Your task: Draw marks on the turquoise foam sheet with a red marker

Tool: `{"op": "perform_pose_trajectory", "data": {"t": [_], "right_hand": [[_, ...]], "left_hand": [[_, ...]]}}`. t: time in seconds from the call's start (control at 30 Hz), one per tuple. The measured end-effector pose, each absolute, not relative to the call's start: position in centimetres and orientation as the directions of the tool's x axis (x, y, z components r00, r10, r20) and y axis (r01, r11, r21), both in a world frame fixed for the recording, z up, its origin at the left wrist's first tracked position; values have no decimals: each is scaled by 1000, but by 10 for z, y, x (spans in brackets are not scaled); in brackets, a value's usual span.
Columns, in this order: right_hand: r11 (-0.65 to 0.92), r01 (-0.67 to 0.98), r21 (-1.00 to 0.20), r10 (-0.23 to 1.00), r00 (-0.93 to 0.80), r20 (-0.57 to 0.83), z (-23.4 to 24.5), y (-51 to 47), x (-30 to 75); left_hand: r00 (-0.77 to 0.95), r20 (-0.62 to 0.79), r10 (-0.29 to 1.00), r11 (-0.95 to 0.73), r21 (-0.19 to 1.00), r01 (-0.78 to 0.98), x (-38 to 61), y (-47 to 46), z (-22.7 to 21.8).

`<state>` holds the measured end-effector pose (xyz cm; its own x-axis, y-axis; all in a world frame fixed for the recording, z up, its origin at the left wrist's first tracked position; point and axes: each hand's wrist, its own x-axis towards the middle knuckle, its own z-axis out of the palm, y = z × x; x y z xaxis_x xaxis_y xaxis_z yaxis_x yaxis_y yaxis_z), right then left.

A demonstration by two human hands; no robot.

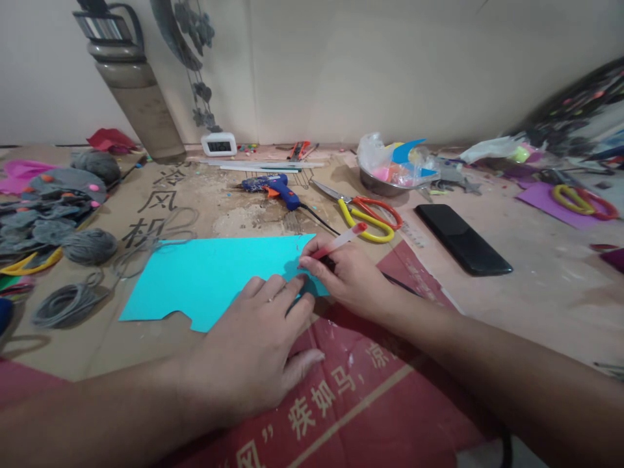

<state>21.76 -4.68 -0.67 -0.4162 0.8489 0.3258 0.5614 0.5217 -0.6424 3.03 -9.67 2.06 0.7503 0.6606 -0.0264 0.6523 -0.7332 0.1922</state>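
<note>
A turquoise sheet of paper or card [195,276], with a notch cut in its near edge, lies on the cardboard. My left hand [263,331] rests on its near right part, fingers spread and pressing down, thumb out over the red cardboard. Something dark, a piece or a shadow, shows beneath those fingertips; I cannot make out which. In my right hand [348,273] is a red pen [341,240] with a whitish barrel, tilted up to the right. Its tip, mostly hidden by the fingers, is at the sheet's right end.
Behind the sheet lie a blue glue gun [275,187] and scissors [361,211]. A metal bowl [385,182] holds plastic-wrapped scraps. To the right is a black phone [463,239]. Grey yarn [90,247] lies left. A tall bottle [141,97] and white clock [219,144] stand by the wall.
</note>
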Motion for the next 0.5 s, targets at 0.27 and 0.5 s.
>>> {"op": "perform_pose_trajectory", "data": {"t": [0.27,0.5], "right_hand": [[534,554,-639,840,-431,329,-7,-47,218],[525,553,-647,843,-445,303,-7,-47,219]], "left_hand": [[752,-28,659,-733,200,650,31,-96,21],[749,-27,662,-732,192,653,30,-97,21]]}}
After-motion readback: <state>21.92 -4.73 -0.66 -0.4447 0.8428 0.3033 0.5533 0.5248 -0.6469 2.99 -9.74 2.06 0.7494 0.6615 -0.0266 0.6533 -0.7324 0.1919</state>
